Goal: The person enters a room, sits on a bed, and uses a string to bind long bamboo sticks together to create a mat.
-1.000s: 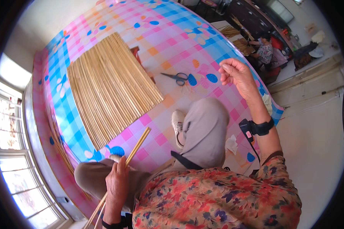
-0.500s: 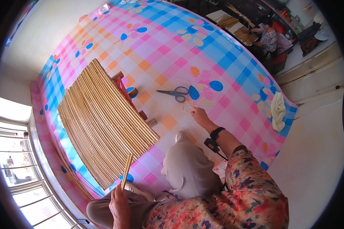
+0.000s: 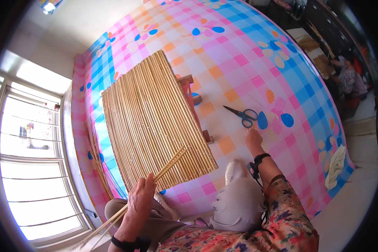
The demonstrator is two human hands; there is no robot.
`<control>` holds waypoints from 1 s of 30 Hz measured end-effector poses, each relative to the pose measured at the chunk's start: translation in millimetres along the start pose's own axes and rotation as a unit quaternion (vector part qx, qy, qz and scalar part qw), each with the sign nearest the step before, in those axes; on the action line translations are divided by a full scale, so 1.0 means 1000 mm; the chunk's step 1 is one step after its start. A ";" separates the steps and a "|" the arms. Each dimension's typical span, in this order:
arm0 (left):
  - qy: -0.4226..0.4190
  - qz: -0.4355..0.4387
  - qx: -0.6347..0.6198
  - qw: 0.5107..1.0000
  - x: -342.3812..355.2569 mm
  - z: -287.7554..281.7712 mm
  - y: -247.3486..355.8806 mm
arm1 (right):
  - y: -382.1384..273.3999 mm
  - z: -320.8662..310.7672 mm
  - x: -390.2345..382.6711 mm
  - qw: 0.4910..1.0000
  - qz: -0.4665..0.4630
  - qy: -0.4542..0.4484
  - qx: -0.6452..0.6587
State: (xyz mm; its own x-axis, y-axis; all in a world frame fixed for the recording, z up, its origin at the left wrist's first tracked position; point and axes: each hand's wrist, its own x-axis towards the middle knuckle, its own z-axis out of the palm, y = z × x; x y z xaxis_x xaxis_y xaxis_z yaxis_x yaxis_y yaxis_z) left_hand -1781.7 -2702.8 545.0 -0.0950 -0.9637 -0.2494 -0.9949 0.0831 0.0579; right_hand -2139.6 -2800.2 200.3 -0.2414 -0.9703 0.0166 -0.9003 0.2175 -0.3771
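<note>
Head view, checked sheet [image 3: 239, 63], barred window [image 3: 34, 160], left fingers [image 3: 149, 182] gripping sticks [image 3: 172, 162], right fingers [image 3: 252, 136] near scissors [image 3: 241, 114], hold unclear

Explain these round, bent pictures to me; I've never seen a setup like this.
There is no machine, just someone's two bare hands. The pictures come from a wide fisheye camera on that wearer's head, looking down, so straight edges bend toward the rim. The left hand holds a few thin stalks. The right hand is close to the scissors; whether it pinches anything is too small to tell. The scissors lie on a colourful checked sheet, near a mat of similar stalks set side by side.
</note>
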 end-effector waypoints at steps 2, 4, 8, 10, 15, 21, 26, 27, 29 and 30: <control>0.009 0.035 -0.043 0.998 0.004 0.001 0.001 | 0.008 0.000 -0.005 0.994 -0.014 -0.071 -0.080; 0.014 0.040 -0.040 0.998 0.005 0.001 -0.004 | 0.012 -0.006 -0.009 0.989 -0.042 -0.101 -0.097; 0.040 0.069 -0.032 0.996 0.006 -0.001 -0.016 | 0.044 -0.024 -0.042 0.987 -0.039 -0.141 -0.059; 0.059 0.035 -0.052 0.996 0.003 0.000 -0.023 | 0.017 -0.063 -0.049 0.972 0.057 -0.207 0.096; 0.050 0.065 -0.068 0.994 0.028 0.011 -0.009 | -0.012 -0.188 -0.072 0.902 0.142 -0.187 0.361; 0.086 0.149 -0.120 0.978 0.076 0.031 -0.008 | -0.091 -0.334 -0.095 0.867 0.041 -0.092 0.489; 0.138 0.187 -0.122 0.965 0.093 0.070 -0.009 | -0.142 -0.380 -0.128 0.833 0.016 -0.155 0.531; 0.161 0.182 -0.140 0.960 0.091 0.073 -0.007 | -0.145 -0.381 -0.131 0.824 0.025 -0.164 0.542; 0.155 0.159 -0.169 0.960 0.085 0.068 -0.005 | -0.151 -0.382 -0.134 0.858 0.004 -0.142 0.493; 0.139 0.139 -0.154 0.968 0.085 0.070 -0.009 | -0.156 -0.381 -0.134 0.883 -0.027 -0.138 0.447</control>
State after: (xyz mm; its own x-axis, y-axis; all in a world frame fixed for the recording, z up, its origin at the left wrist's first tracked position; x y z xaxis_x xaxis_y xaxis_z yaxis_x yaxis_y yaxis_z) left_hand -1783.1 -2767.7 455.3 -0.3019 -0.9496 0.0841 -0.8708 0.3106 0.3811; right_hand -2105.0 -2663.8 609.5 0.0026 -0.9924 -0.1229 -0.2312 0.1190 -0.9656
